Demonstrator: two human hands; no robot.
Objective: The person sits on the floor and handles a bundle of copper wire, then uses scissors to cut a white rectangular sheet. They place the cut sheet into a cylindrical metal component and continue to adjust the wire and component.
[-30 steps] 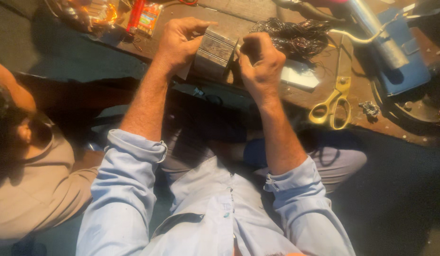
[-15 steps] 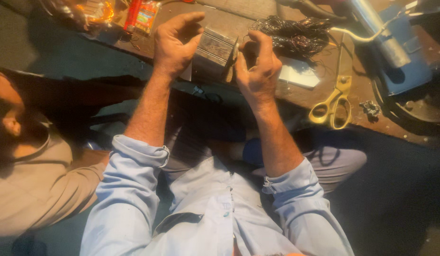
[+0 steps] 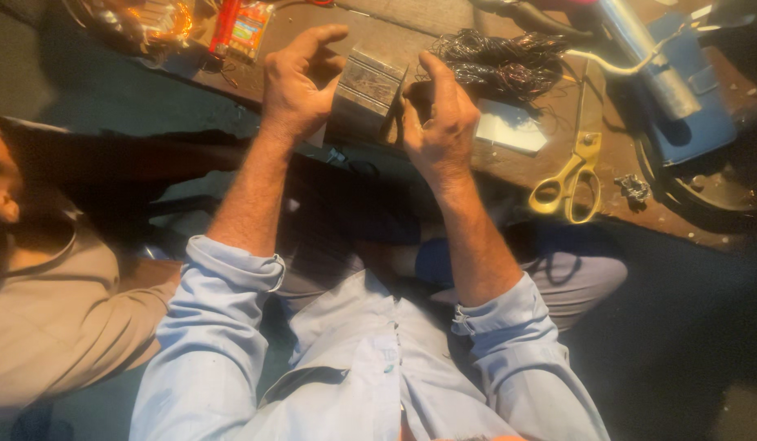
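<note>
A grey metal block (image 3: 368, 91) made of stacked plates rests on the brown workbench (image 3: 509, 167). My left hand (image 3: 298, 86) grips its left side with fingers curled over the top. Against the block's right edge sits my right hand (image 3: 438, 122), pinching a thin flat strip (image 3: 395, 110) that stands upright there. Both forearms reach out from rolled light-blue sleeves.
Yellow-handled scissors (image 3: 568, 180) lie right of my right hand. A tangle of dark wire (image 3: 497, 61) and a pale flat card (image 3: 511, 128) sit behind it. A blue machine part (image 3: 680, 90) is at far right. Another person's shoulder (image 3: 44, 310) is at the left.
My left hand has shifted up and opened its fingers over the block. My right hand has moved closer to the block's right edge with the thin strip.
</note>
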